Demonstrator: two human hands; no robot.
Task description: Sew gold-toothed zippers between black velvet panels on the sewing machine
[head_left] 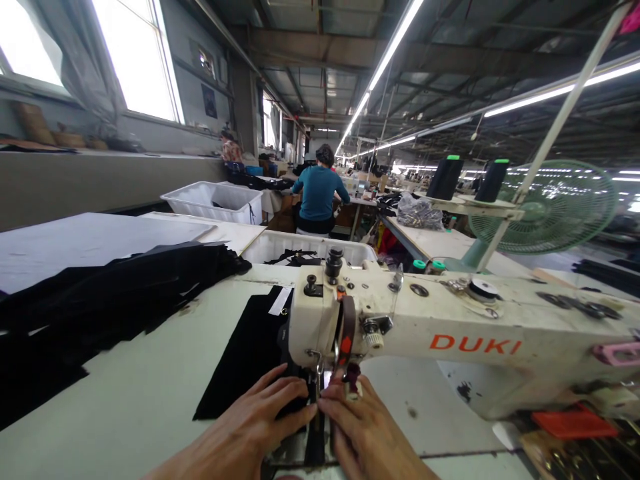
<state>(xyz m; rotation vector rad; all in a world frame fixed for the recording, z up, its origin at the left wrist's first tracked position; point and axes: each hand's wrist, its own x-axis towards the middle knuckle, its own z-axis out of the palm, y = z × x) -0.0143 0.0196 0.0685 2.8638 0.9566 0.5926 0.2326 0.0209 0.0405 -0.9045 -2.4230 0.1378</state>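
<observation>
A black fabric piece (240, 360) with a white label (279, 301) lies under the head of a cream sewing machine (400, 313). My left hand (260, 413) rests on its near edge, fingers stretched out flat and thumb reaching toward the presser foot (319, 383). Just right of the foot, my right hand (370, 427) has its fingers bent and pressed together at a narrow black strip (315, 437), which runs toward me between both hands. The fingertips of the two hands almost meet there. My right fingers partly hide the strip, and the needle point cannot be made out.
A heap of black fabric pieces (125, 293) covers the left of the table. Behind the machine stands a white bin (350, 252) of black scraps. Two black thread cones (445, 179) and a green fan (545, 207) are at right. A co-worker (320, 190) sits ahead, facing away.
</observation>
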